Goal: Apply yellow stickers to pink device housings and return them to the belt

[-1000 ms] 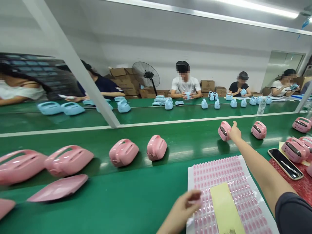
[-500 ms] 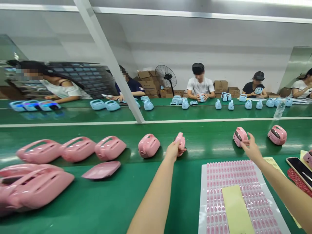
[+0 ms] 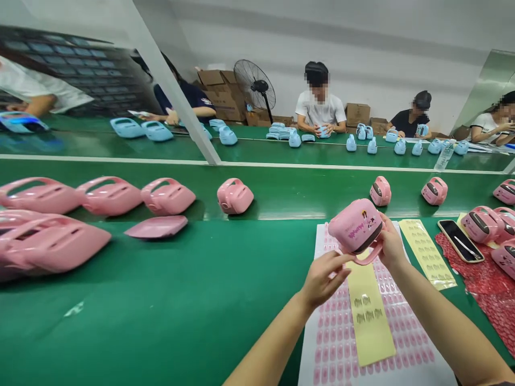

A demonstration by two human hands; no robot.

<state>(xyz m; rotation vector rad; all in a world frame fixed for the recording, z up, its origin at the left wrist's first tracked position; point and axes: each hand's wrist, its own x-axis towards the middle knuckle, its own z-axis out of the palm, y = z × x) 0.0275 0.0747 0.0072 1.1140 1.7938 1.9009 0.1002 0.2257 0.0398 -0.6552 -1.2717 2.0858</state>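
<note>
Pink handled housing (image 3: 350, 228), one, tilted handle-down above a sheet of pink ovals (image 3: 325, 321). Right hand (image 3: 392, 244): I hold the housing by its end. Left hand (image 3: 324, 279): fingertips at the handle (image 3: 369, 258); whether pinching, I cannot tell. Handling, my judgement: steady hold, fingers clear of decoration. Markings: purple lettering (image 3: 356, 231), unreadable; yellow label strip (image 3: 374, 338), dark print illegible.

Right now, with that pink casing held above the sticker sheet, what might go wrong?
The right hand holds the pink casing tilted, handle downward; if it slipped, it could drop onto the sticker sheet.

The yellow label strip lies on top of that sheet, so the left hand could perhaps brush it askew.
</note>
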